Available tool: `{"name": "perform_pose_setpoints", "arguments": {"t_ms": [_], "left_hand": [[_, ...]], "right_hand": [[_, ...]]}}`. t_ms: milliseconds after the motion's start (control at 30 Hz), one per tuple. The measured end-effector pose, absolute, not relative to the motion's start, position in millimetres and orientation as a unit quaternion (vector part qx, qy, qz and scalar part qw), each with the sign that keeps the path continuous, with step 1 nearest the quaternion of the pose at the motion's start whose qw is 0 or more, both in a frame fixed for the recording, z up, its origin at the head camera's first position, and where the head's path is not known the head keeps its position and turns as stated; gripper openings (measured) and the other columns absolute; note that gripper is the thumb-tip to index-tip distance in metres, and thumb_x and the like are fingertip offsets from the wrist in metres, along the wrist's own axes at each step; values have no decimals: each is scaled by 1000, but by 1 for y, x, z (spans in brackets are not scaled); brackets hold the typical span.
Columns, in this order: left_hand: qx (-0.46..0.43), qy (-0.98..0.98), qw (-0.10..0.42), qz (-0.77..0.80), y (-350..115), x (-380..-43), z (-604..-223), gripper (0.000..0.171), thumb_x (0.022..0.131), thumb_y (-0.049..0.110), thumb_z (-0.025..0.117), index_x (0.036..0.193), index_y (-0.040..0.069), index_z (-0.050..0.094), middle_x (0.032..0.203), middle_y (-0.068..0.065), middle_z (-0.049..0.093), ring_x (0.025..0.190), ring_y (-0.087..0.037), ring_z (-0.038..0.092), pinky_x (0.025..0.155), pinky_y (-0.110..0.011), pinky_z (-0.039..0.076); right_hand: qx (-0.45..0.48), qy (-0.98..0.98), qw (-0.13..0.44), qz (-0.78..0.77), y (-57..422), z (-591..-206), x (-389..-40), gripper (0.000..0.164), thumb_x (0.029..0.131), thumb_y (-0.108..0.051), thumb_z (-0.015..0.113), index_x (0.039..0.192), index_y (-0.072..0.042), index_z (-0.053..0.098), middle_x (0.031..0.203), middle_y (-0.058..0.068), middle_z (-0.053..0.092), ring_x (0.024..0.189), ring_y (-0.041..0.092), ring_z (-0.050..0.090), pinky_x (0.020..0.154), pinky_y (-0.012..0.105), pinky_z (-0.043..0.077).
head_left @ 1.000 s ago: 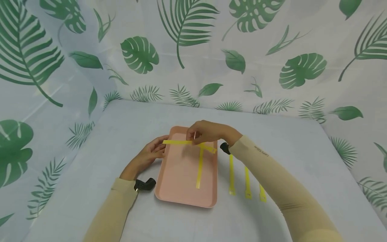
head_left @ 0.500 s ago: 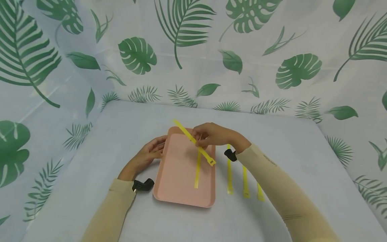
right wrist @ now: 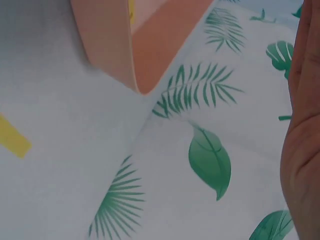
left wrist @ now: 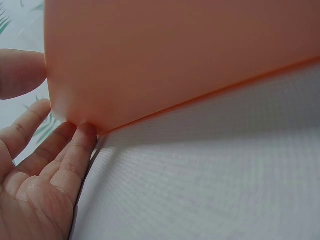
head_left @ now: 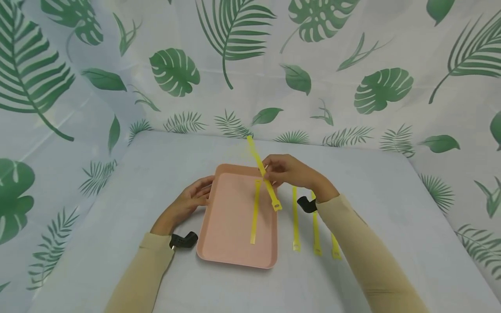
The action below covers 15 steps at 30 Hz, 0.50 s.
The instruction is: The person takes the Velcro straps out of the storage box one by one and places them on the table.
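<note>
My right hand (head_left: pixel 292 173) pinches a yellow cable strap (head_left: pixel 272 191) near its middle, over the upper right of a pink tray (head_left: pixel 225 226). The strap stands slanted, its slotted head low and its plain end up and away. Another yellow strap (head_left: pixel 255 217) lies lengthwise inside the tray. At the tray's upper left side my left hand (head_left: pixel 188 202) rests with extended fingers; in the left wrist view the fingertips (left wrist: pixel 86 131) touch the tray's outer wall (left wrist: pixel 165 55). The right wrist view shows only an edge of the right hand (right wrist: pixel 306 125); its fingertips and strap are out of that frame.
Right of the tray, three more yellow straps lie roughly side by side: a near one (head_left: pixel 295 226), a middle one (head_left: pixel 316 237) and a far one (head_left: pixel 335 250) partly behind the right sleeve. White cloth (head_left: pixel 219 291) covers the table; a leaf-patterned curtain (head_left: pixel 242 95) hangs behind.
The right hand has moved right with its strap, which has turned from lying across the tray to a steep slant. The strap inside the tray is now less covered. The left hand stays at the tray's side.
</note>
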<state>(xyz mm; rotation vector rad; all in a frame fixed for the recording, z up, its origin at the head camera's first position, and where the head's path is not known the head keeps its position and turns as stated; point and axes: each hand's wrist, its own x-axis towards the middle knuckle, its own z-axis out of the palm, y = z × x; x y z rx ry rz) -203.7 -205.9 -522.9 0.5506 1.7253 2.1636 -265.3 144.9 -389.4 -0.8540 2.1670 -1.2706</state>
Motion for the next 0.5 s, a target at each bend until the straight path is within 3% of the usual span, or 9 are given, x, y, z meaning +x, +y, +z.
{"name": "perform_pose_setpoints", "arguments": {"t_ms": [333, 500], "left_hand": [[196, 606, 160, 754, -206, -205, -523, 79, 95, -9, 56, 164, -16, 18, 171, -38, 18, 148, -19, 46, 113, -23, 48], [194, 609, 161, 752, -206, -205, -526, 79, 95, -9, 55, 164, -16, 19, 172, -37, 18, 150, -22, 45, 112, -23, 48]], "right_hand": [[-257, 796, 202, -509, 171, -392, -261, 34, 109, 0, 57, 141, 9, 51, 100, 8, 69, 88, 23, 66, 81, 39, 66], [-238, 795, 193, -523, 183, -393, -259, 37, 109, 0, 57, 143, 9, 46, 97, 6, 70, 84, 21, 66, 81, 36, 66]]}}
